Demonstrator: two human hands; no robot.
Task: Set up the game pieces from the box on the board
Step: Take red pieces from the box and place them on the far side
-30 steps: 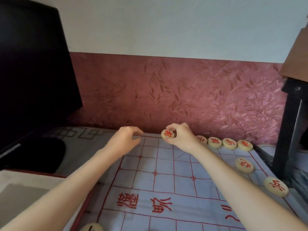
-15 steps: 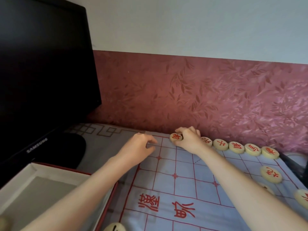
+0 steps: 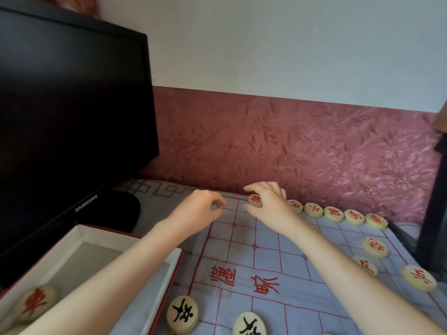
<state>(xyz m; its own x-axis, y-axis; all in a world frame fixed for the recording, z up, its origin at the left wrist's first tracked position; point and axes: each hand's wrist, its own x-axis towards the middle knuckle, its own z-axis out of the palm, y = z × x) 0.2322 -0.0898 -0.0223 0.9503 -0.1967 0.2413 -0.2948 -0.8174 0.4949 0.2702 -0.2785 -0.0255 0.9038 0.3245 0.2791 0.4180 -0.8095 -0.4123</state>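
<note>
Since a second ago the right hand [image 3: 268, 206] has brought its held piece [image 3: 255, 200] down from a tilted lift to lie almost flat at the far edge of the board [image 3: 266, 262], and the view has swung to take in the box [image 3: 79, 234]; thumb and fingers grasp the held piece by its rim, and I judge it is being seated, not yet let go; it sits at the left end of the far row [image 3: 333, 213], which runs left to right along the wall side; counted, that row has six red discs including this one, the second partly hidden by the hand; three side pieces [image 3: 375, 247], also red, lie nearer on the right, making nine red on the board; two black pieces [image 3: 182, 314] lie at the near edge; the left hand [image 3: 200, 210] rests at the board's far left with fingers curled, and whether it pinches anything cannot be told; the row's open points lie left of the held piece, between the two hands; one boxed piece [image 3: 33, 302] shows in the box's near left corner, beside the left forearm, so the left hand is nearer for the next fetch; the discs are round, with no long axis to align.
</note>
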